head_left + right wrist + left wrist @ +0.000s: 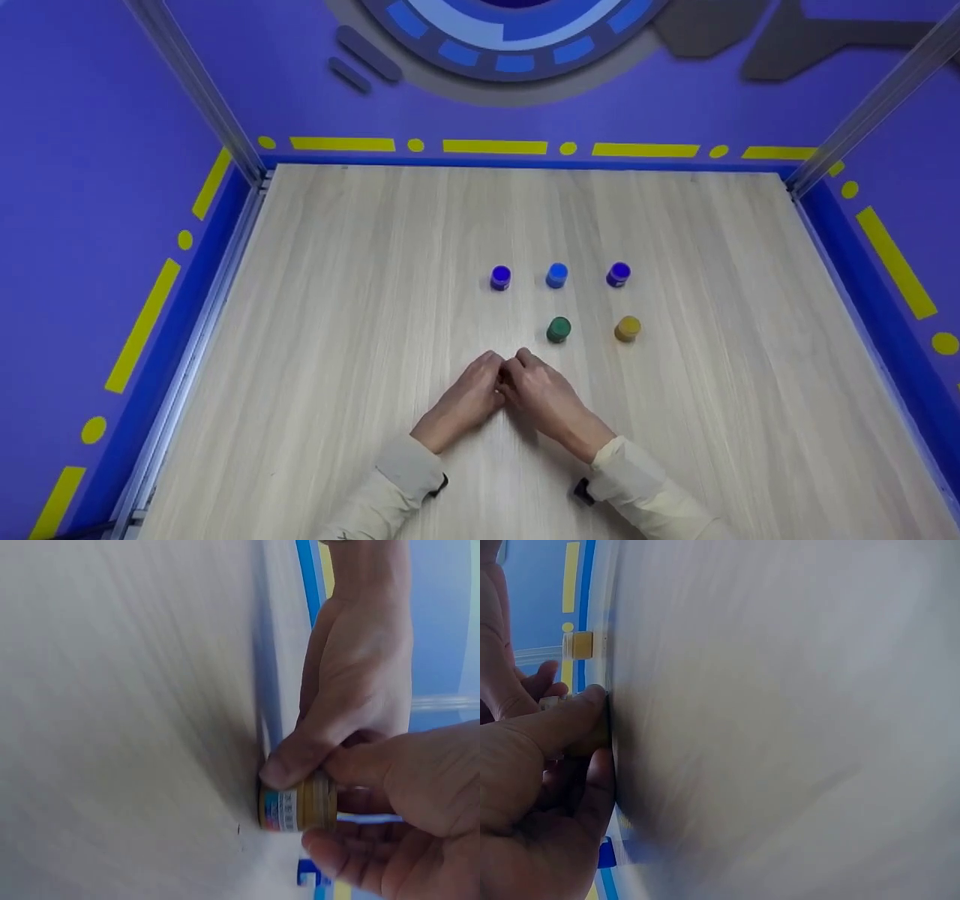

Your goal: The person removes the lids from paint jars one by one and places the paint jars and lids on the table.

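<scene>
Yellow cylindrical jar (301, 806) sits gripped between fingers (328, 853).

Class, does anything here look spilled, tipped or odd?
Nothing stands out: the blue jar, green jar, yellow jar and two purple jars stand upright, no spill shows, and the left hand and right hand hold a sixth jar.

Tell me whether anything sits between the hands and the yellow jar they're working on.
Nothing visible does: the left hand grips the yellow jar directly, and the right hand pinches its upper end.
</scene>
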The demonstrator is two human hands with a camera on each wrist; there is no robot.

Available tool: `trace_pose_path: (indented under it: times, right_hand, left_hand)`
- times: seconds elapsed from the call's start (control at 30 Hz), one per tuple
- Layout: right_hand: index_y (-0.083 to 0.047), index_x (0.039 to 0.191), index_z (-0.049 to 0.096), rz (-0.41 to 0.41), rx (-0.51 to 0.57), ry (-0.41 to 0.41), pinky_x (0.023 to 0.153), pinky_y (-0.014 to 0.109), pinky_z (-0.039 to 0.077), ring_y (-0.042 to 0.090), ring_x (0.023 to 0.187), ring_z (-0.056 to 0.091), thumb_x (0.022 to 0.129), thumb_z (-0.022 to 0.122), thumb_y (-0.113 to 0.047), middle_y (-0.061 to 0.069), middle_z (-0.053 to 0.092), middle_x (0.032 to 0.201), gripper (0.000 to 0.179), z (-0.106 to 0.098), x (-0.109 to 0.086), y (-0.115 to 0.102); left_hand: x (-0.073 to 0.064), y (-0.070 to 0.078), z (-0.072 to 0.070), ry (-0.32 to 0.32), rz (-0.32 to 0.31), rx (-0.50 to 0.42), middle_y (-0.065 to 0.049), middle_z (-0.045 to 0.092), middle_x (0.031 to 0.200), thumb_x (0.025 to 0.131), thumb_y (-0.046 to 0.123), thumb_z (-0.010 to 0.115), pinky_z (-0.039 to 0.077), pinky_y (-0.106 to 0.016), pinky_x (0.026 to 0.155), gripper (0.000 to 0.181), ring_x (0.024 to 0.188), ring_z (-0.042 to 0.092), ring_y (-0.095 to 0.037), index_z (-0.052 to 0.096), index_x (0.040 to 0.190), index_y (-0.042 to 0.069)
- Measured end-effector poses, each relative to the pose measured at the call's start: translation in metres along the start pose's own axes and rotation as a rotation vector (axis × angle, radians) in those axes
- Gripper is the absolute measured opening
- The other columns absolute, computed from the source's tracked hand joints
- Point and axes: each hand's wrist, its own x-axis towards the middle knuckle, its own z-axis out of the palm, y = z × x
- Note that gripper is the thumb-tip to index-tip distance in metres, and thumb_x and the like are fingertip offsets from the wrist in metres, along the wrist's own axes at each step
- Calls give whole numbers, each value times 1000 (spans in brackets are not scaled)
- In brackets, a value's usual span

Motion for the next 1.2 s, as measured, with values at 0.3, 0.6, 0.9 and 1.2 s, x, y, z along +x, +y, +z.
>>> trace_pose_path:
  times: [0.3,0.6,0.9,1.2]
  right_hand:
    - [-8,106,74,-229,155,-86,83,32,54,16,96,62,91,79,-6,1,66,104,16,-9,-1,23]
    - [-10,111,78,-317,212,-197,93,30,51,14,106,61,96,72,-4,-3,72,110,18,-19,1,31]
    - [-13,112,78,-247,324,-118,100,37,48,17,113,60,93,77,-11,-4,73,116,20,-19,3,40]
    - [0,103,74,216,276,24,72,35,56,18,82,64,96,73,-11,7,67,97,13,-15,2,18]
  left_hand:
    - [-1,5,0,-7,-34,-57,-1,53,92,90,7,75,45,-26,73,19,84,48,-13,58,98,6]
    - [-1,5,3,-11,-25,-82,-1,54,92,91,14,78,47,-27,75,22,84,51,-14,59,97,6]
    - [-2,2,1,6,-14,-74,-1,54,94,90,8,76,47,-28,76,22,85,51,-14,58,102,6]
    - [0,1,1,-9,-20,-111,-2,57,100,90,9,80,49,-26,80,26,91,54,-14,59,103,6]
